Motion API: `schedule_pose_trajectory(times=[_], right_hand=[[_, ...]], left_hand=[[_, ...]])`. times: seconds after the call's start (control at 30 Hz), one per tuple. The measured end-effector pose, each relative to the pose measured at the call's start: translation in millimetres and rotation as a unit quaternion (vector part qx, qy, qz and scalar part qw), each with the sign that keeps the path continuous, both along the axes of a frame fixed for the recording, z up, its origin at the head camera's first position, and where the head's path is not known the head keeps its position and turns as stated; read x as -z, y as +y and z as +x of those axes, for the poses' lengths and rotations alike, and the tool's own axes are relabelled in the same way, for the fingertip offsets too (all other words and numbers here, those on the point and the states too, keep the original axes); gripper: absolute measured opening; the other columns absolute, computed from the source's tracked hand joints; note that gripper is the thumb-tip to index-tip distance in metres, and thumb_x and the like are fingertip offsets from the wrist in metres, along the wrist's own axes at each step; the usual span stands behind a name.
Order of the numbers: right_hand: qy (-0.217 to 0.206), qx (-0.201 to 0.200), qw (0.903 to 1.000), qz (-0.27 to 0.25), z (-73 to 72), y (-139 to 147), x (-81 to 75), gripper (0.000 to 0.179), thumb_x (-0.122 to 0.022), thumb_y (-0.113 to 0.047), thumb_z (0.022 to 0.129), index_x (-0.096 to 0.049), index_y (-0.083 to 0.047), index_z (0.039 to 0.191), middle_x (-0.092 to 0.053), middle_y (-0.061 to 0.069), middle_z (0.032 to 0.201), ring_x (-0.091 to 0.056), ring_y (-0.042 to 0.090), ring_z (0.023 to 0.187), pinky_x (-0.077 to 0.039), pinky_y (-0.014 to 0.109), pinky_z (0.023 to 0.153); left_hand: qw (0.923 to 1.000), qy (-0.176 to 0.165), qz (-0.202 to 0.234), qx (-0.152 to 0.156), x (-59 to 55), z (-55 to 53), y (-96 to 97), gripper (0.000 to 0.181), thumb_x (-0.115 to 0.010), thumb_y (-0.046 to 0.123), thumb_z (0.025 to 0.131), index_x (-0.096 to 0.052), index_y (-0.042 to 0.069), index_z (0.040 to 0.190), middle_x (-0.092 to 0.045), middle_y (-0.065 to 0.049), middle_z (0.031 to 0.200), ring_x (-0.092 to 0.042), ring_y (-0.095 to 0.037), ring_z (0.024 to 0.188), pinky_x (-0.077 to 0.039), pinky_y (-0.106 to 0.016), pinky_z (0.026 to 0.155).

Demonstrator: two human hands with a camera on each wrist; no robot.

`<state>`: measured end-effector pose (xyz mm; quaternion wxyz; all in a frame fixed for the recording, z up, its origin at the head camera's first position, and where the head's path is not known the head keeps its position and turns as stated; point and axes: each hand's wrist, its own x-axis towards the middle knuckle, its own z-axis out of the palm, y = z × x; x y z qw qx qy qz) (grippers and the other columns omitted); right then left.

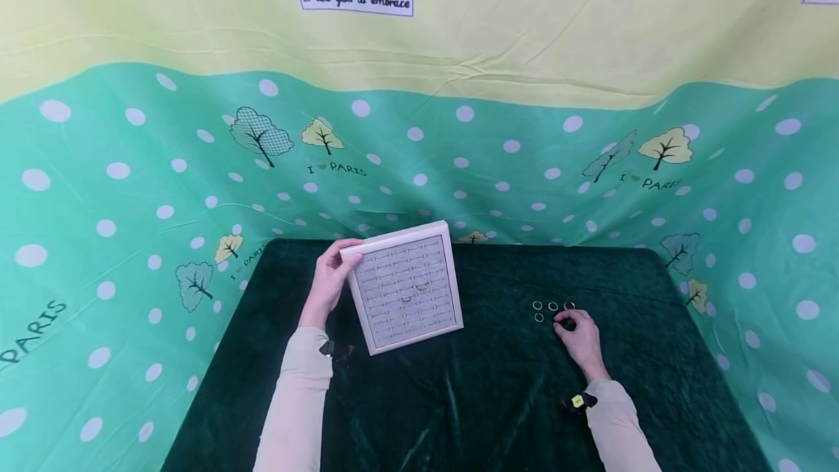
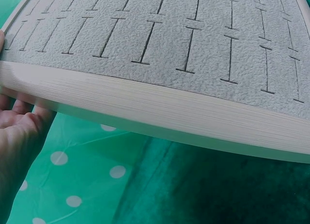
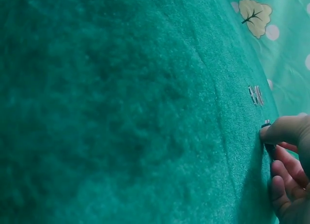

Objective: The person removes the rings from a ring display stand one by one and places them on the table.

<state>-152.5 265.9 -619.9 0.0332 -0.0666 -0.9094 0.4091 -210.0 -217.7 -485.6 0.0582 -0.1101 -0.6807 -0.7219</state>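
Note:
My left hand [image 1: 328, 279] grips the upper left corner of a ring display tray [image 1: 365, 302], thumb on the front of its frame and fingers behind. The tray is tilted up to face me; its grey padded insert [image 2: 169, 45] has rows of slits. Two rings sit in the slits, a gold-toned ring [image 1: 422, 287] and a silver ring [image 1: 406, 299]. On the right, my right hand [image 1: 580, 337] is low at the cloth, thumb and fingertips pinching a small ring [image 3: 267, 123] mostly hidden by them. Loose rings [image 1: 537, 305] lie just beyond these fingers.
A dark green velvet cloth [image 1: 498, 399] covers the table. Behind and at both sides hangs a green curtain [image 1: 419, 155] with dots and tree prints. A dark band with a yellow tag [image 1: 577, 400] is on the right wrist.

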Motion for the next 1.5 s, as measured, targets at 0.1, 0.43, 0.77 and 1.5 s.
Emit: schedule_pose_trajectory(times=[0.1, 0.43, 0.77, 1.5], right_hand=[[-0.001, 0.004, 1.0000, 0.000, -1.1, -0.1, 0.3, 0.016, -0.064, -0.004, 0.089, -0.066, 0.003, 0.103, -0.051, 0.025, 0.118, -0.049, 0.040, 0.106, -0.037, 0.056, 0.090], [-0.006, 0.004, 1.0000, -0.006, 1.7, 1.7, -1.6, 0.019, -0.063, -0.006, 0.089, -0.064, 0.003, 0.106, -0.049, 0.025, 0.120, -0.048, 0.038, 0.104, -0.039, 0.054, 0.087], [0.004, 0.001, 0.9997, -0.023, 5.4, -0.9, -14.7, 0.023, -0.064, -0.007, 0.090, -0.062, 0.003, 0.110, -0.049, 0.022, 0.118, -0.053, 0.036, 0.100, -0.042, 0.046, 0.082], [0.047, -0.018, 0.9928, -0.109, -5.8, -65.6, -24.8, 0.019, -0.070, -0.003, 0.086, -0.065, -0.001, 0.105, -0.055, 0.016, 0.111, -0.062, 0.030, 0.093, -0.046, 0.028, 0.074]], left_hand=[[1.0000, 0.000, 0.000, 0.000, -0.2, 0.0, -0.2, 0.030, -0.058, 0.001, 0.096, -0.052, -0.012, 0.122, -0.063, -0.004, 0.100, -0.061, -0.019, 0.086, -0.050, -0.031, 0.074], [1.0000, -0.003, 0.001, 0.000, -0.7, 0.4, 0.1, 0.030, -0.058, 0.000, 0.095, -0.052, -0.012, 0.122, -0.062, -0.004, 0.100, -0.060, -0.019, 0.087, -0.050, -0.030, 0.074], [1.0000, -0.006, 0.000, -0.004, -2.3, 1.6, 0.0, 0.030, -0.058, 0.001, 0.095, -0.052, -0.013, 0.122, -0.062, -0.004, 0.100, -0.060, -0.019, 0.086, -0.050, -0.031, 0.074], [0.9999, -0.011, 0.002, 0.002, -1.7, 1.1, -0.6, 0.030, -0.057, 0.002, 0.096, -0.052, -0.011, 0.122, -0.063, -0.005, 0.102, -0.061, -0.021, 0.088, -0.050, -0.032, 0.076]])
